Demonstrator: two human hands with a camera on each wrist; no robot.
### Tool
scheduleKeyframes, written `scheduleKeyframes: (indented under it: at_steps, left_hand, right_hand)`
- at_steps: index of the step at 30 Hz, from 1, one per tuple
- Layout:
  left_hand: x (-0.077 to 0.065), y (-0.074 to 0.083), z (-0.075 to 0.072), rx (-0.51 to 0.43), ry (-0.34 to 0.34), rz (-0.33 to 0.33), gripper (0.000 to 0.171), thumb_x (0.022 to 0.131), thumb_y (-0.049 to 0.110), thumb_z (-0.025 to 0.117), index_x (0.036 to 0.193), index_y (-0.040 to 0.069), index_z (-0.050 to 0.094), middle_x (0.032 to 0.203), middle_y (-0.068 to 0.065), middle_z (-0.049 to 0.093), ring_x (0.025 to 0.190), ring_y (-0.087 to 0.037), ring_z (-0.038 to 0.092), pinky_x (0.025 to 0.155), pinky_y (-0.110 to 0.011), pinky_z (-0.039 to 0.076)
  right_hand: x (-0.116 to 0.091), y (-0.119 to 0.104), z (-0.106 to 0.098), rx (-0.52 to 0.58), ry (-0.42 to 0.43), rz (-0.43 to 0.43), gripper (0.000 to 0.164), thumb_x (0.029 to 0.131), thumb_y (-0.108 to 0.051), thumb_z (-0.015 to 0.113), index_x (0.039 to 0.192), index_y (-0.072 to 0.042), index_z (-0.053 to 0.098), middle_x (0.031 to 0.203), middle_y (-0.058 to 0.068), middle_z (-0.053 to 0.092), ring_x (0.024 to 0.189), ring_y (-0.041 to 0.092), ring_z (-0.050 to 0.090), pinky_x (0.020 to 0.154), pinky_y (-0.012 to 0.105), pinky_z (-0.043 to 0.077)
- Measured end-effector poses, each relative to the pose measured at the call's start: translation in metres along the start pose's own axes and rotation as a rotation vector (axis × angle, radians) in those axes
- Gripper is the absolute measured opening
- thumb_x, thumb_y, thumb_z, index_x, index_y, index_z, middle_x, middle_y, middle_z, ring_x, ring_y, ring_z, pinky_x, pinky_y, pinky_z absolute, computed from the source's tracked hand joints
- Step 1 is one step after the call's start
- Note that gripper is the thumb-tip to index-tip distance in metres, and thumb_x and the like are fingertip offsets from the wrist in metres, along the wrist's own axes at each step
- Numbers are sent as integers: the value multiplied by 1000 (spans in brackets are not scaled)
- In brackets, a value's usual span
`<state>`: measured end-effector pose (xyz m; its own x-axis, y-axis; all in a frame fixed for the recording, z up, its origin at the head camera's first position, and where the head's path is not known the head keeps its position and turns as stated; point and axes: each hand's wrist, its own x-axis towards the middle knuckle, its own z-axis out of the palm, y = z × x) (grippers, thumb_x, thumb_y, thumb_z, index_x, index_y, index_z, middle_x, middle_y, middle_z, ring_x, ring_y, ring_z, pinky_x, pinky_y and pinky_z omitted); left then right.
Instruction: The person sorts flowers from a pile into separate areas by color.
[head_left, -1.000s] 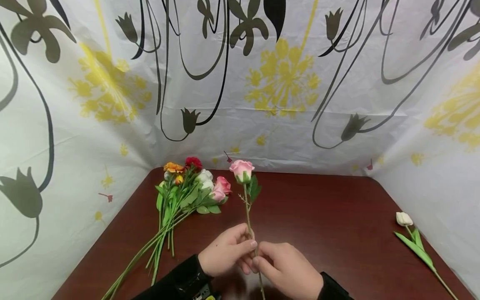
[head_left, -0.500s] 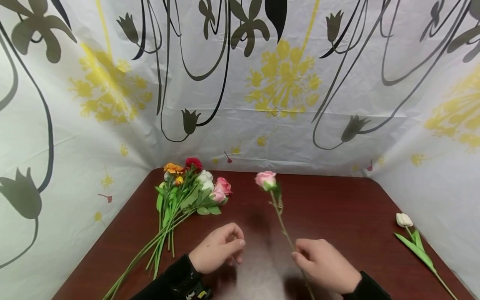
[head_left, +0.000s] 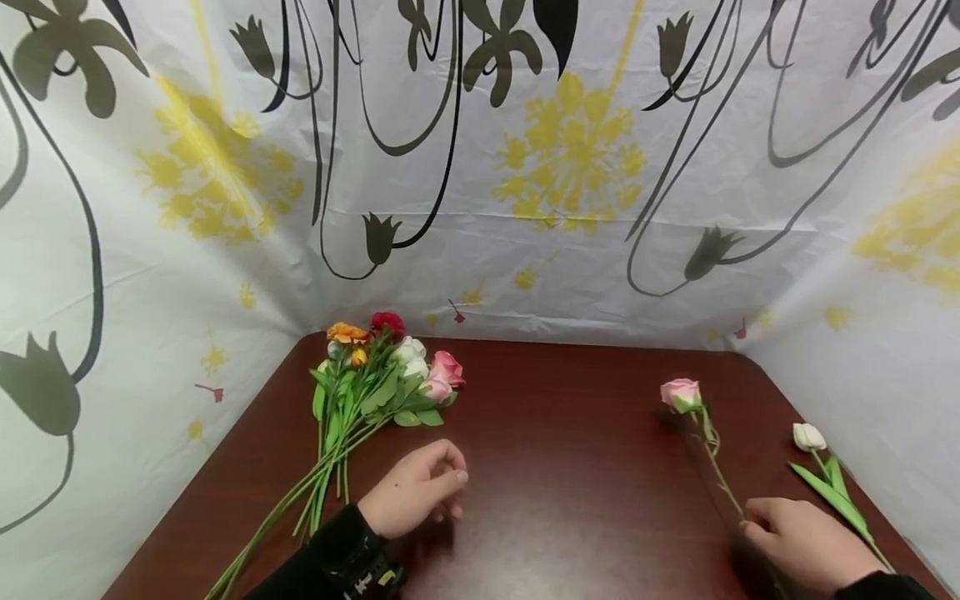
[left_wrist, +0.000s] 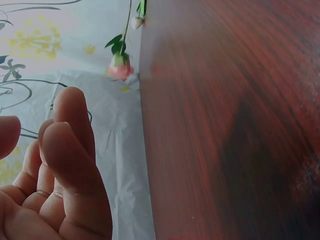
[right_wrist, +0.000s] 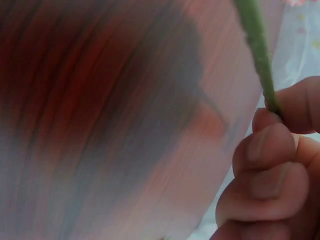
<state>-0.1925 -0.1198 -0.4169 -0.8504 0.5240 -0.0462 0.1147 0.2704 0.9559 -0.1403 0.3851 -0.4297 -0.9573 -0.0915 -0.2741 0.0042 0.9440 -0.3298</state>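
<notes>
A pink rose [head_left: 681,395] on a long stem leans up and left from my right hand [head_left: 806,542], which pinches the stem low down. In the right wrist view the green stem [right_wrist: 257,52] runs between thumb and curled fingers [right_wrist: 270,185]. Just right of that hand lies a white tulip [head_left: 809,437] with green leaves, its lower stem partly behind the hand. My left hand [head_left: 416,490] hovers over the table, fingers loosely bent, holding nothing; the left wrist view shows its relaxed fingers [left_wrist: 75,165] apart from anything.
A bunch of flowers [head_left: 386,379], with orange, red, white and pink heads, lies on the left of the dark red-brown table [head_left: 570,467], stems pointing toward the front. A white patterned cloth [head_left: 480,250] rises behind the table and on both sides.
My right hand has carried the pink rose from the middle to the right, beside the tulip. The left hand has let go of the stem and drawn back a little leftward.
</notes>
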Motion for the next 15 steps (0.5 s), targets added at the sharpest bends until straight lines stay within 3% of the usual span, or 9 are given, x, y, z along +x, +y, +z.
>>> scheduleKeyframes:
  at_steps: [3,7,15]
  left_hand:
    - [-1,-1,-2,5,14,-4,12,103,20,59,107,9,57,82,-11,63,73,-35,70,58,-42,55]
    - [-1,-1,-4,13,13,-9,13,103,20,59,107,8,57,81,-10,63,72,-36,70,58,-42,55]
    - [-1,-5,-5,39,9,-11,13,103,21,59,107,9,58,78,-9,63,70,-36,68,57,-40,54]
  right_hand:
    - [1,19,-1,-37,-2,13,30,100,-20,59,74,-15,46,64,-3,32,56,10,30,58,30,26]
    - [5,32,5,-17,-64,73,28,99,-20,60,74,-13,49,62,-2,36,57,14,36,58,33,30]
    - [5,42,16,10,-173,122,22,99,-18,62,78,-12,56,65,1,47,61,17,46,61,37,36]
